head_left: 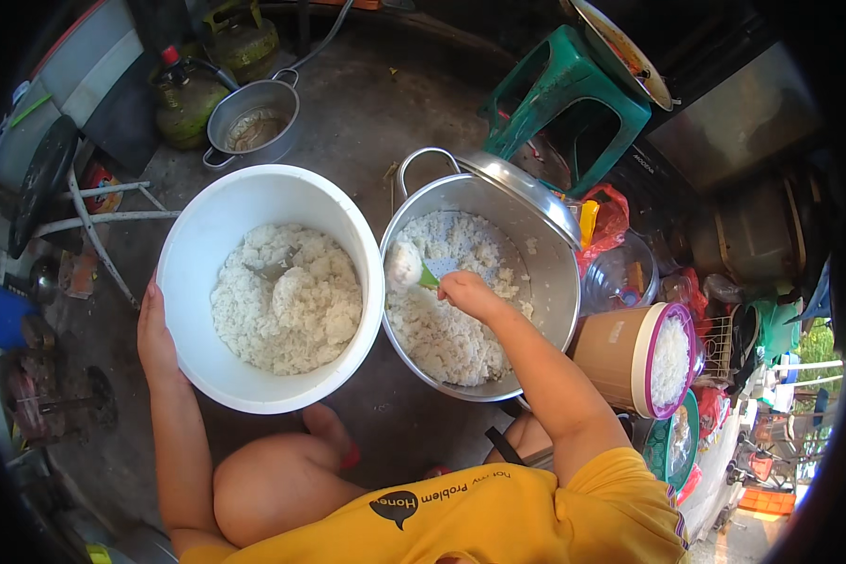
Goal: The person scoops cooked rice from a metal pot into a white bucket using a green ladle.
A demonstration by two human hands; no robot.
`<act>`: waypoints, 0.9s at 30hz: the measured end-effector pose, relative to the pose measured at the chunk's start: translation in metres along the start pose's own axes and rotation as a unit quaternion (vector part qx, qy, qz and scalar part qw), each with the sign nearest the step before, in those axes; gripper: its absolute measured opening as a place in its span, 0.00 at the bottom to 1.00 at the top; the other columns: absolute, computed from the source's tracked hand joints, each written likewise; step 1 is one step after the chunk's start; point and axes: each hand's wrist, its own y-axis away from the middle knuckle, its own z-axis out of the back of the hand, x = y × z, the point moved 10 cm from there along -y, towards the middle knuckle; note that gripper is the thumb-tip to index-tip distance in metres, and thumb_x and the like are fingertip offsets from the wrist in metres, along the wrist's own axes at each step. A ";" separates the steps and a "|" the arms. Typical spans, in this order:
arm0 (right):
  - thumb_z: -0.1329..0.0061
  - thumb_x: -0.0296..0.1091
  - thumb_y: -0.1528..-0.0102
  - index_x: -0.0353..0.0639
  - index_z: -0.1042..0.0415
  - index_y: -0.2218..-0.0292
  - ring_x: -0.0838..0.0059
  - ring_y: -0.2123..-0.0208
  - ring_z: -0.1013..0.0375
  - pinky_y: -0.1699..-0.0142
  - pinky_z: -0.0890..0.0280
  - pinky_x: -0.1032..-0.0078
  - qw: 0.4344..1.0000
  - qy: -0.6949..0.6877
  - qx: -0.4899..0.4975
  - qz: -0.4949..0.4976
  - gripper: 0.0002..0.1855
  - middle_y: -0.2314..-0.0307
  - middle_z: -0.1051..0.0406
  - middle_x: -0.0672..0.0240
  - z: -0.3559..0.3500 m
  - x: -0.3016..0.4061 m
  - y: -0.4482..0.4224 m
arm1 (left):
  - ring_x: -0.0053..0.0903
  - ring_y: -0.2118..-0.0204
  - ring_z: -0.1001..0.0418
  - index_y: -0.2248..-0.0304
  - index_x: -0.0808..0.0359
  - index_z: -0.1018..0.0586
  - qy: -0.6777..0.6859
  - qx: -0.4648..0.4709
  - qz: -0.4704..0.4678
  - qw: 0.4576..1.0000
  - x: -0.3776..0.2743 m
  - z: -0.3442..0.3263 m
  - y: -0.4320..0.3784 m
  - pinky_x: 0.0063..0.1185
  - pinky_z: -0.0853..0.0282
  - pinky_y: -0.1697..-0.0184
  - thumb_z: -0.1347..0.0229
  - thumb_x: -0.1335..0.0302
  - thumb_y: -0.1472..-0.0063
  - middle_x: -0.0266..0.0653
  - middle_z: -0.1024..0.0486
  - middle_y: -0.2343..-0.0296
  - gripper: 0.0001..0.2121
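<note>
My right hand (467, 295) grips the handle of a green rice paddle (428, 277), which carries a clump of cooked white rice (403, 264) at the left side of a large metal steamer pot (551, 282). Rice lies in that pot on a perforated metal plate (442, 265), part of which shows bare. A white plastic bucket (197, 233) with cooked rice (289, 310) in it stands at the left, its rim against or very near the pot's. My left hand (156, 338) rests flat against the bucket's outer left side, thumb and fingers not wrapped around anything.
A metal lid (529, 190) leans on the pot's upper right rim. Behind are a small metal pot (282, 120), green gas cylinders (187, 106) and a green plastic stool (571, 77) with a wide pan (624, 53). A tan rice-filled container (606, 356) stands at the right.
</note>
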 end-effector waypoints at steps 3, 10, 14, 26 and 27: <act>0.64 0.37 0.52 0.38 0.30 0.79 0.79 0.83 0.42 0.76 0.45 0.80 0.984 -0.130 0.058 -0.105 0.15 0.87 0.39 0.70 -0.003 -0.020 0.017 | 0.26 0.54 0.34 0.51 0.73 0.37 -0.009 -0.003 -0.008 1.000 -0.002 0.000 0.000 0.21 0.41 0.51 0.59 0.64 0.37 0.43 0.33 0.56 0.21; 0.64 0.34 0.49 0.36 0.31 0.77 0.85 0.86 0.48 0.79 0.51 0.84 0.979 -0.182 0.021 -0.088 0.13 0.88 0.45 0.76 0.038 -0.015 0.060 | 0.24 0.53 0.35 0.52 0.72 0.34 -0.002 0.010 -0.020 1.000 0.000 0.003 -0.004 0.20 0.42 0.50 0.59 0.66 0.37 0.41 0.33 0.55 0.19; 0.64 0.35 0.48 0.36 0.31 0.76 0.87 0.86 0.48 0.80 0.52 0.86 0.985 -0.152 0.011 -0.083 0.14 0.88 0.45 0.77 0.077 -0.001 0.083 | 0.24 0.54 0.34 0.53 0.71 0.34 0.000 0.000 -0.012 1.000 0.001 0.004 -0.003 0.20 0.41 0.50 0.59 0.66 0.37 0.40 0.32 0.56 0.19; 0.63 0.36 0.49 0.34 0.31 0.74 0.78 0.84 0.41 0.78 0.46 0.79 0.991 0.023 0.067 0.117 0.14 0.87 0.39 0.68 0.131 0.194 0.115 | 0.24 0.54 0.34 0.53 0.70 0.32 -0.011 -0.020 -0.026 0.999 -0.004 0.004 -0.001 0.21 0.41 0.50 0.58 0.66 0.37 0.40 0.32 0.56 0.18; 0.62 0.36 0.50 0.34 0.31 0.74 0.74 0.84 0.38 0.77 0.44 0.76 0.980 0.063 0.069 0.173 0.14 0.86 0.37 0.64 0.116 0.221 0.111 | 0.24 0.54 0.34 0.53 0.70 0.32 -0.015 -0.023 -0.027 0.999 -0.005 0.006 -0.001 0.21 0.41 0.50 0.58 0.66 0.37 0.40 0.32 0.56 0.18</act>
